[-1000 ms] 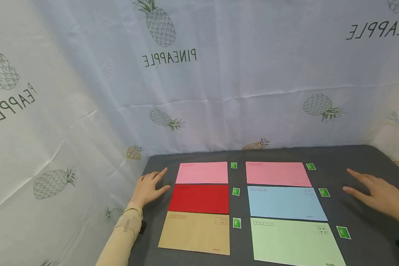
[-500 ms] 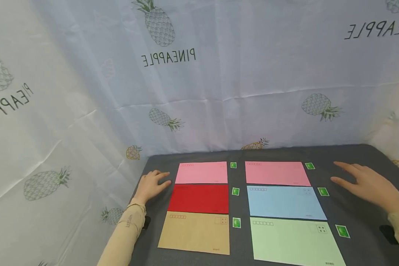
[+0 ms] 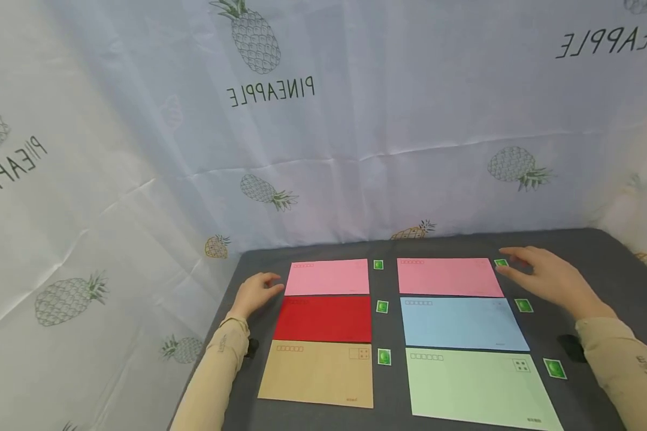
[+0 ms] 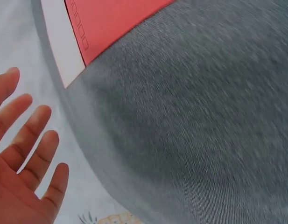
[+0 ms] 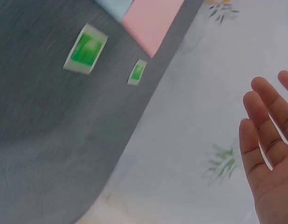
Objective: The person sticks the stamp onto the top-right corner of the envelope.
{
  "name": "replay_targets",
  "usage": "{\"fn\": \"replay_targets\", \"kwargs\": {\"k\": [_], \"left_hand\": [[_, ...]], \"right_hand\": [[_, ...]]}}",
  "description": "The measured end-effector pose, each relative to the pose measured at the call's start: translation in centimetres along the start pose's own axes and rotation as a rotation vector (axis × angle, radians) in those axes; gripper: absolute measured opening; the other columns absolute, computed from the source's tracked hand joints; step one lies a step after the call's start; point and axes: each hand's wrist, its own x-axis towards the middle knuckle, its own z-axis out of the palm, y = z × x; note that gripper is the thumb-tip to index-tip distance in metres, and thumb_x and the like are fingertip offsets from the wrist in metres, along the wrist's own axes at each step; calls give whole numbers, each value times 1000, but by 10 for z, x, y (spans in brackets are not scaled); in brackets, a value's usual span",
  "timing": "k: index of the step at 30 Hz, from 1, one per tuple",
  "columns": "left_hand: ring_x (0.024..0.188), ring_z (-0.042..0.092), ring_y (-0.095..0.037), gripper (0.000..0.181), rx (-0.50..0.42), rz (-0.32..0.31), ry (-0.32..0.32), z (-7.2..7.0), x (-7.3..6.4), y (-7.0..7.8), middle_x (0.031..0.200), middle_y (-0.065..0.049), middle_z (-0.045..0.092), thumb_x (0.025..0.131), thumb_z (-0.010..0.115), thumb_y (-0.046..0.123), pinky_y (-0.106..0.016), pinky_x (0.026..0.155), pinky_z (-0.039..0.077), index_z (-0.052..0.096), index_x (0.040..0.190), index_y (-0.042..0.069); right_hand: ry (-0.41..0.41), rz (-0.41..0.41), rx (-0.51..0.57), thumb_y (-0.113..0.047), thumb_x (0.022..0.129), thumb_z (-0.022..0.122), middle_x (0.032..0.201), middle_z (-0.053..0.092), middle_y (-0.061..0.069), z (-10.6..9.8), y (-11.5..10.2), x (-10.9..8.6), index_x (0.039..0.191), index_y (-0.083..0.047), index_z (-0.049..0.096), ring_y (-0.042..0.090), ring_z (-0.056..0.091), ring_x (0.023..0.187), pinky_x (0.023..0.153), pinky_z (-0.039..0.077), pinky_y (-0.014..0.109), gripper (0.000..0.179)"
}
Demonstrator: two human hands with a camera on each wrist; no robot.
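Over the back right of the table, my right hand (image 3: 555,280) hovers at the small green stamp (image 3: 501,263) beside the right pink envelope (image 3: 449,276). Its fingers look relaxed and hold nothing in the right wrist view, where the same stamp (image 5: 137,73) lies flat on the cloth, apart from the fingers. My left hand (image 3: 253,294), also holding nothing, hangs left of the other pink envelope (image 3: 327,278) and the red envelope (image 3: 323,319). In the left wrist view the left hand's fingers (image 4: 34,123) are spread.
Below lie a tan envelope (image 3: 315,372), a blue envelope (image 3: 460,323) and a pale green envelope (image 3: 477,386). More green stamps, such as the lower right stamp (image 3: 555,369), lie beside them. A pineapple-print curtain (image 3: 345,120) stands behind the dark table (image 3: 598,257).
My right hand has moved left, from the table's right side to the back right stamp. My left hand has shifted slightly right, its fingers drawing closer together. Envelopes and stamps stay in place.
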Motion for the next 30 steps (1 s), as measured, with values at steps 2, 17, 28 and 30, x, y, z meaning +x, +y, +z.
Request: {"fn": "replay_targets", "kwargs": {"k": [2,17,28,30], "left_hand": [[69,51,-15,35,-13,-8,4,2,3,1,86,-5,63,85,66,30,-29,59,40,66,115,11],[71,52,-19,36,-161,-109,-18,18,19,-1,85,-11,61,85,67,25,-31,63,43,64,115,6],[70,49,-17,38,-287,-200,-87,30,23,-12,78,-8,56,86,66,26,-27,63,39,62,118,6],[69,50,-15,37,-303,-216,-76,33,22,-15,78,-7,56,86,66,25,-26,63,39,63,118,7]], "right_hand": [[23,10,29,-52,89,53,115,58,23,6,-8,3,131,-5,51,36,54,101,78,42,60,63],[101,-20,349,-41,90,57,114,61,15,39,-50,34,128,-9,54,26,53,98,80,47,46,49],[-19,-4,561,-46,87,60,121,58,12,73,-72,60,129,-13,53,24,53,102,80,46,31,54],[-26,5,620,-46,87,59,122,58,13,79,-79,64,131,-12,51,26,54,104,82,47,33,56]]}}
